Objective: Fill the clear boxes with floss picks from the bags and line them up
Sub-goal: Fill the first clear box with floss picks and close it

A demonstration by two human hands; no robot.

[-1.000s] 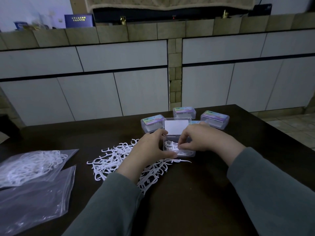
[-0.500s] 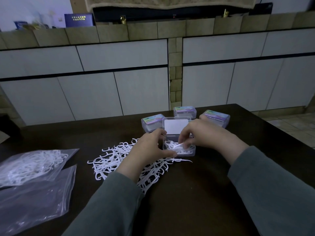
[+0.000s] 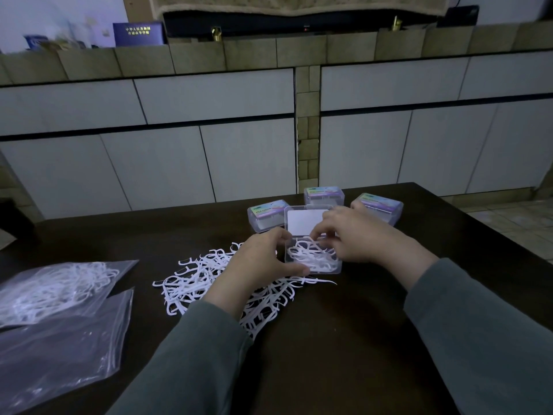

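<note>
The open clear box (image 3: pixel 314 259) sits between my hands, lid upright, partly filled with white floss picks (image 3: pixel 311 256). Loose picks (image 3: pixel 209 277) lie heaped at its left. Three closed boxes (image 3: pixel 323 195) stand behind. Two bags (image 3: pixel 57 286) lie far left.

Dark counter (image 3: pixel 344 339) holds a loose floss pick pile (image 3: pixel 209 274), two plastic bags (image 3: pixel 57 298) at left, one open clear box (image 3: pixel 312 259), three closed boxes (image 3: pixel 323 195) behind.
</note>
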